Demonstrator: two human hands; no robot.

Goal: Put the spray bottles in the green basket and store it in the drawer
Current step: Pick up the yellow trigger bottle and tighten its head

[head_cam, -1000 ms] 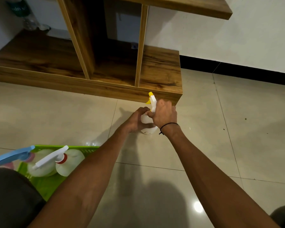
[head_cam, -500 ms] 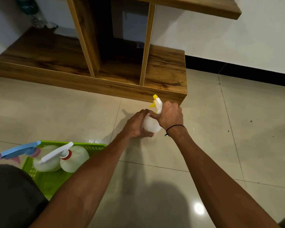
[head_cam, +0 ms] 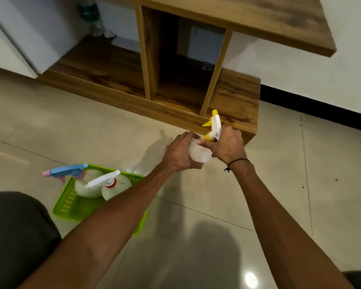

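Both of my hands hold a white spray bottle with a yellow trigger (head_cam: 200, 152) above the floor, in front of the wooden unit. My left hand (head_cam: 179, 152) wraps the bottle's body. My right hand (head_cam: 227, 143) grips its neck below the nozzle. At the lower left a green basket (head_cam: 68, 204) sits on the floor. Two bottles lie in it: a blue-and-pink-headed bottle (head_cam: 82, 180) and a white-headed bottle with a red collar (head_cam: 115, 187).
A low wooden shelf unit (head_cam: 233, 97) with open compartments stands just beyond my hands, under a wooden top (head_cam: 258, 19). A plastic water bottle (head_cam: 91, 17) stands at its back left. Tiled floor (head_cam: 300, 184) extends to the right. My knee (head_cam: 15, 232) is at the lower left.
The yellow-trigger bottle has come up off the floor in both hands and moved slightly toward me. The view has shifted, showing more of the basket.
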